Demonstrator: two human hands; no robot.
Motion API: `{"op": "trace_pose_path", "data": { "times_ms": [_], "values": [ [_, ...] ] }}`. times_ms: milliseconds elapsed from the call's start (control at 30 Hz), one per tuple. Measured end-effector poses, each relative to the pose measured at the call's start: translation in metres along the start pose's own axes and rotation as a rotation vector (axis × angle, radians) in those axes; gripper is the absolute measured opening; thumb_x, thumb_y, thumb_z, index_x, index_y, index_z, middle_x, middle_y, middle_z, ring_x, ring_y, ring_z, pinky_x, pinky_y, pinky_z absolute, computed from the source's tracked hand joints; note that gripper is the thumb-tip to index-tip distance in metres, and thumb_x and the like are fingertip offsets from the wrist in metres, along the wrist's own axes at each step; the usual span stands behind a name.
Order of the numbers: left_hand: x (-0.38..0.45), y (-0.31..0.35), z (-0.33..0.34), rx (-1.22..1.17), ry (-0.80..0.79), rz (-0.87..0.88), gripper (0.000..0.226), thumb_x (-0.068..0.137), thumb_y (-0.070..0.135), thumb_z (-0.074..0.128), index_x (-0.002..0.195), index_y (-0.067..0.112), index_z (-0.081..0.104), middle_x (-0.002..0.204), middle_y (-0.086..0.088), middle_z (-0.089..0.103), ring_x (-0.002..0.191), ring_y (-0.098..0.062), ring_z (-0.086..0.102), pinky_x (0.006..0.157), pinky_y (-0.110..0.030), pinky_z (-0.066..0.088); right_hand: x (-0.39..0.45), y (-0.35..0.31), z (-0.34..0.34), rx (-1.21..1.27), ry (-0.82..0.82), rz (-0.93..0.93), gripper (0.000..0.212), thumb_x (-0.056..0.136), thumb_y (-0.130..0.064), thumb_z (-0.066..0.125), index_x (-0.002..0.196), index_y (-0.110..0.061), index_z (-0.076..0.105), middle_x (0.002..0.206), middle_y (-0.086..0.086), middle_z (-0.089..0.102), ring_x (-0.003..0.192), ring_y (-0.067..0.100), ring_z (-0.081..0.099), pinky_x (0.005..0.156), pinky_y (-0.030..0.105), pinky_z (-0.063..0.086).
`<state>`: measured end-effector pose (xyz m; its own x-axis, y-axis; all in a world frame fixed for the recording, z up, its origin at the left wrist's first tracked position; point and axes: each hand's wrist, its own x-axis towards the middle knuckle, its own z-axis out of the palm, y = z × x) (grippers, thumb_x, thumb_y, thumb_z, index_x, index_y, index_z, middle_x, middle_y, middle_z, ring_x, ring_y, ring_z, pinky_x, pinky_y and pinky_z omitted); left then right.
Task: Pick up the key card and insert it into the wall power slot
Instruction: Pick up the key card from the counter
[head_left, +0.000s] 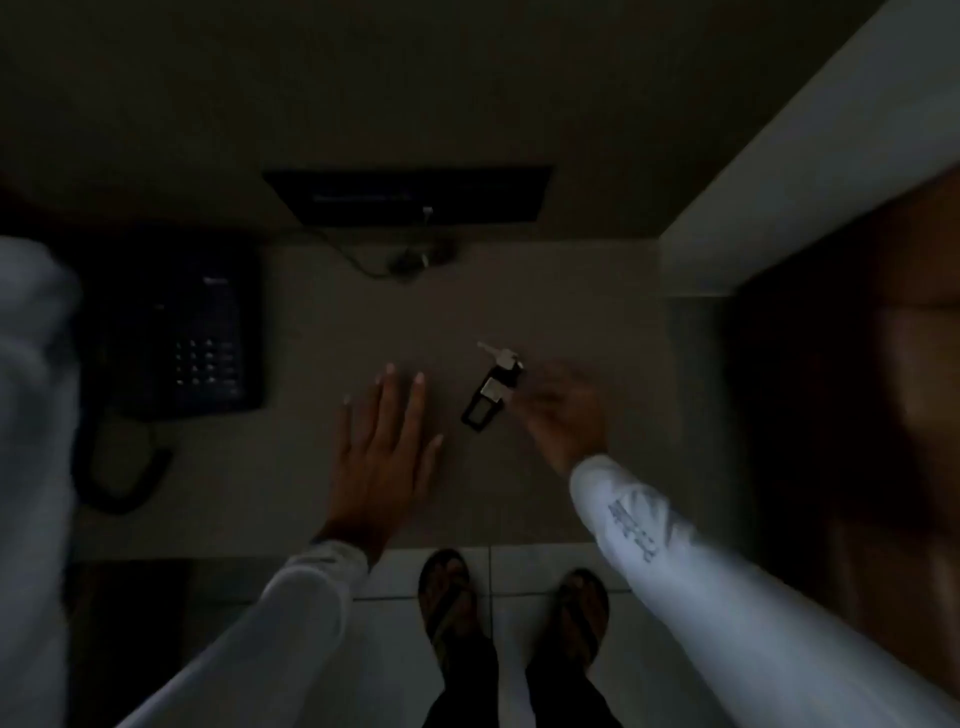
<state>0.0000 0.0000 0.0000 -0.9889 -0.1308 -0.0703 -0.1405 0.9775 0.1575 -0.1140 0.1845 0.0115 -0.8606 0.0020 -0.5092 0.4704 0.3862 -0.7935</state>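
In dim light a dark key card tag (483, 402) with a metal key (498, 353) on its ring lies on a grey counter (571, 312), a little right of the middle. My left hand (382, 457) rests flat on the counter to the tag's left, fingers spread and nothing in it. My right hand (563, 410) is blurred, just right of the tag, its fingers near the ring end; I cannot tell whether they touch it. No wall power slot shows in this view.
A dark desk telephone (187, 332) with a coiled cord stands at the counter's left. A black flat device (415, 195) with a cable sits at the back wall. A white wall edge (810, 171) and wooden door (909, 389) rise on the right. My sandalled feet (514, 613) stand on pale floor tiles.
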Motion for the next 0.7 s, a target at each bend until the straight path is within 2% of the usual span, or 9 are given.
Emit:
{"op": "trace_pose_path", "data": {
  "times_ms": [67, 133, 233, 333, 433, 533, 600, 700],
  "values": [
    [0.012, -0.007, 0.016, -0.035, -0.028, 0.009, 0.067, 0.105, 0.046, 0.038, 0.160, 0.009, 0.040, 0.166, -0.028, 0.039, 0.148, -0.046, 0.046, 0.121, -0.068, 0.037, 0.018, -0.004, 0.015, -0.097, 0.121, -0.055, 0.042, 0.067, -0.035, 0.084, 0.096, -0.008, 0.072, 0.087, 0.005, 0.075, 0.079, 0.012, 0.070, 0.078, 0.031, 0.058],
    [0.023, -0.020, 0.033, -0.009, -0.016, 0.033, 0.069, 0.106, 0.048, 0.036, 0.163, 0.010, 0.033, 0.169, -0.028, 0.033, 0.153, -0.043, 0.039, 0.123, -0.067, 0.031, 0.031, -0.016, 0.029, -0.250, 0.185, -0.024, 0.046, 0.065, -0.049, 0.080, 0.095, -0.015, 0.072, 0.093, 0.004, 0.077, 0.088, 0.021, 0.070, 0.080, 0.031, 0.055],
    [0.025, -0.030, 0.045, 0.040, -0.029, 0.071, 0.070, 0.107, 0.051, 0.032, 0.165, 0.013, 0.025, 0.172, -0.025, 0.026, 0.158, -0.039, 0.029, 0.126, -0.066, 0.026, 0.041, -0.020, 0.040, -0.339, 0.186, 0.061, 0.023, 0.069, -0.034, 0.079, 0.087, -0.020, 0.074, 0.092, 0.007, 0.077, 0.091, 0.027, 0.071, 0.076, 0.029, 0.054],
    [0.026, -0.033, 0.041, 0.018, -0.030, 0.076, 0.071, 0.107, 0.052, 0.033, 0.165, 0.012, 0.027, 0.172, -0.025, 0.028, 0.158, -0.039, 0.030, 0.126, -0.066, 0.026, 0.044, -0.026, 0.036, -0.386, 0.062, 0.091, 0.016, 0.069, -0.024, 0.082, 0.082, -0.018, 0.076, 0.090, 0.005, 0.076, 0.086, 0.023, 0.070, 0.077, 0.031, 0.057],
    [0.025, -0.024, 0.025, 0.016, -0.015, 0.056, 0.070, 0.105, 0.051, 0.037, 0.162, 0.009, 0.035, 0.168, -0.027, 0.036, 0.153, -0.042, 0.040, 0.124, -0.066, 0.031, 0.037, -0.028, 0.023, -0.215, -0.031, 0.082, 0.021, 0.069, -0.006, 0.084, 0.086, -0.001, 0.074, 0.075, 0.004, 0.069, 0.066, 0.013, 0.063, 0.056, 0.018, 0.049],
    [0.030, -0.012, -0.007, 0.010, 0.020, 0.069, 0.069, 0.105, 0.050, 0.040, 0.158, 0.007, 0.042, 0.164, -0.029, 0.042, 0.148, -0.045, 0.047, 0.119, -0.069, 0.038, 0.021, -0.040, 0.002, -0.123, -0.015, 0.082, 0.019, 0.071, 0.004, 0.081, 0.088, 0.007, 0.071, 0.077, 0.009, 0.067, 0.058, 0.004, 0.056, 0.047, 0.005, 0.045],
    [0.036, -0.001, -0.034, 0.007, 0.015, 0.091, 0.069, 0.104, 0.050, 0.040, 0.158, 0.006, 0.043, 0.163, -0.030, 0.043, 0.148, -0.046, 0.047, 0.118, -0.071, 0.039, 0.011, -0.055, -0.017, -0.053, -0.005, 0.122, 0.015, 0.072, 0.006, 0.079, 0.077, -0.003, 0.069, 0.075, 0.008, 0.065, 0.058, 0.003, 0.055, 0.049, 0.008, 0.046],
    [0.050, 0.020, -0.088, -0.003, 0.040, 0.141, 0.070, 0.104, 0.051, 0.038, 0.158, 0.007, 0.043, 0.163, -0.029, 0.043, 0.147, -0.046, 0.047, 0.117, -0.071, 0.040, -0.010, -0.098, -0.064, -0.003, 0.047, 0.088, 0.028, 0.072, 0.000, 0.082, 0.066, -0.019, 0.062, 0.066, -0.004, 0.063, 0.058, 0.004, 0.057, 0.051, 0.011, 0.048]
  ]
}}
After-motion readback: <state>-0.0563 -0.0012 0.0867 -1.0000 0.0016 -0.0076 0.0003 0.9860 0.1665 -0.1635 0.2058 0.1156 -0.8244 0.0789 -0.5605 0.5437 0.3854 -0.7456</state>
